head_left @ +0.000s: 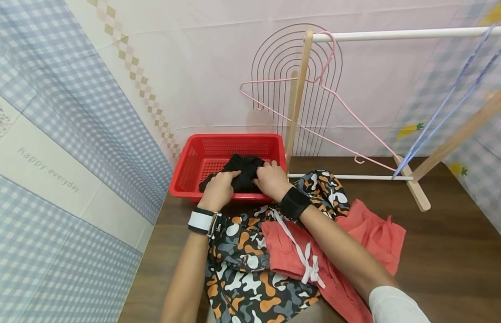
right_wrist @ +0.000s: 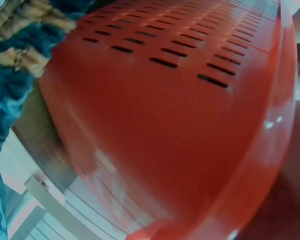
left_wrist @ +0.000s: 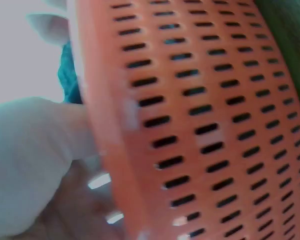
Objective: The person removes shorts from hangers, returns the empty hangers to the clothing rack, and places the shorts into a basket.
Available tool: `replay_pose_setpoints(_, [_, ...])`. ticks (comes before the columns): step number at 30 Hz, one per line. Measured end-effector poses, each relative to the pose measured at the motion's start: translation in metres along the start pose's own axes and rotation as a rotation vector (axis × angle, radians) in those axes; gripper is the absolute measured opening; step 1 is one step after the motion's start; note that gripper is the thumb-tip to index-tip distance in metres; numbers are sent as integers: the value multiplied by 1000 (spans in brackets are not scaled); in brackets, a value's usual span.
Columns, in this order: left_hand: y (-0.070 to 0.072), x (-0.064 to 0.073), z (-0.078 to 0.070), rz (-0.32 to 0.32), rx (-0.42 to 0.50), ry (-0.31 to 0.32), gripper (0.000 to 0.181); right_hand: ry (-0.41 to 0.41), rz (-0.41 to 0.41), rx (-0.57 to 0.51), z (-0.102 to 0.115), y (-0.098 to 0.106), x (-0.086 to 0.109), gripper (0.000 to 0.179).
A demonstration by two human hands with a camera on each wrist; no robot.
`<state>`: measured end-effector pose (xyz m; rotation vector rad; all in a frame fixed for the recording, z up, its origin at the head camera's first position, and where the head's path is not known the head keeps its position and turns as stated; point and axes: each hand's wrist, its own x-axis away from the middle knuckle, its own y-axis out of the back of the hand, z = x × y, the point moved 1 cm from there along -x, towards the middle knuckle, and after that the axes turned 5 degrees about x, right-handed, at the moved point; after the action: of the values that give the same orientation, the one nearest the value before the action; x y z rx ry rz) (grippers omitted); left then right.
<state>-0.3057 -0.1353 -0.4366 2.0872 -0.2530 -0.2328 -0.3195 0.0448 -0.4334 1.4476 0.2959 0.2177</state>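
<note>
A black garment (head_left: 246,176) lies bunched inside a red plastic basket (head_left: 238,139). My left hand (head_left: 219,190) reaches over the basket's near rim and holds the left part of the black garment. At its right part, my right hand (head_left: 273,180) grips the cloth with bent fingers. The left wrist view has the slotted basket wall (left_wrist: 190,110) in front, with part of the left hand (left_wrist: 35,150) beside its rim. Only the basket's outer wall (right_wrist: 155,125) shows large in the right wrist view; the right fingers are mostly hidden there.
Patterned camouflage trousers (head_left: 254,296) and a coral garment (head_left: 375,233) with a white drawstring lie on the floor under my forearms. Behind stands a wooden rack (head_left: 298,103) with a white bar (head_left: 395,35), a pink hanger (head_left: 347,110) and a blue hanger (head_left: 448,105).
</note>
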Motion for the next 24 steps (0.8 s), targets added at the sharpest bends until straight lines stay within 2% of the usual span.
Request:
replay_pose_setpoints(3, [2, 2, -4, 92, -13, 18, 55, -11, 28, 17, -1, -2, 2, 34])
replay_pose_setpoints(6, [3, 4, -4, 158, -27, -4, 53, -26, 23, -2, -3, -2, 6, 37])
replay_pose_setpoints(11, [2, 8, -3, 212, -56, -41, 57, -32, -26, 3, -4, 1, 19, 45])
replay_pose_setpoints(15, [4, 16, -7, 160, -75, -46, 60, -22, -68, 15, -5, 8, 33, 51])
replay_pose_setpoints(24, [4, 42, -16, -124, -23, -114, 50, 20, -79, -86, -13, 18, 66, 52])
